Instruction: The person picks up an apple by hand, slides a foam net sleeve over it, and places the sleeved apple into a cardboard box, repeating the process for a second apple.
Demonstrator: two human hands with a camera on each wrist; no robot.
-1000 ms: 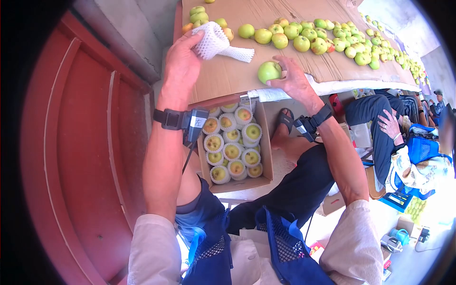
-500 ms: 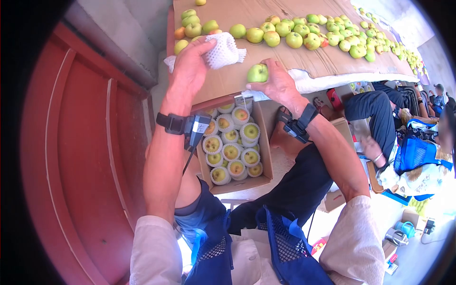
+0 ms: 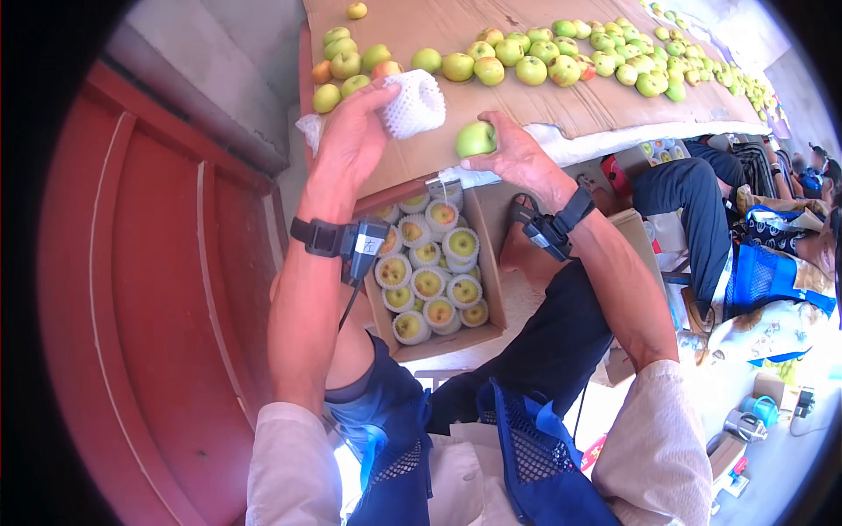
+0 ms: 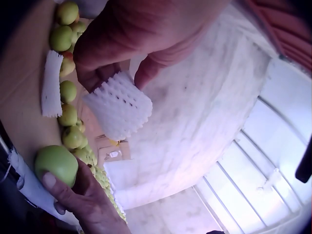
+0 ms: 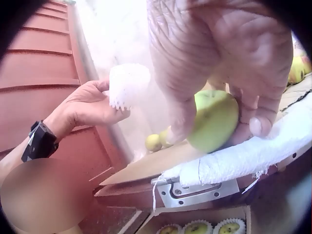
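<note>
My left hand [image 3: 355, 131] pinches a white foam net sleeve [image 3: 415, 105] by its edge, its round opening facing right. My right hand [image 3: 524, 159] grips a green apple [image 3: 474, 139] at the near edge of the cardboard-covered table. In the right wrist view, the thumb and fingers wrap around the apple [image 5: 213, 121]. A gap separates apple and sleeve. A second, flattened foam sleeve [image 4: 52, 85] lies on the cardboard in the left wrist view. Below the hands stands a carton [image 3: 494, 294] packed with apples in foam sleeves.
Loose apples [image 3: 531, 70] spread in a long band across the cardboard [image 3: 412, 162]. White cloth [image 3: 605, 151] lines the table's front edge. A red panelled door [image 3: 167, 289] rises on the left. Another seated person [image 3: 688, 197] is at the right, near further boxes.
My right hand has brought the apple a little to the left. The sleeve in my left hand has shifted slightly and stands rounder, and the flat strip beside it is no longer seen there.
</note>
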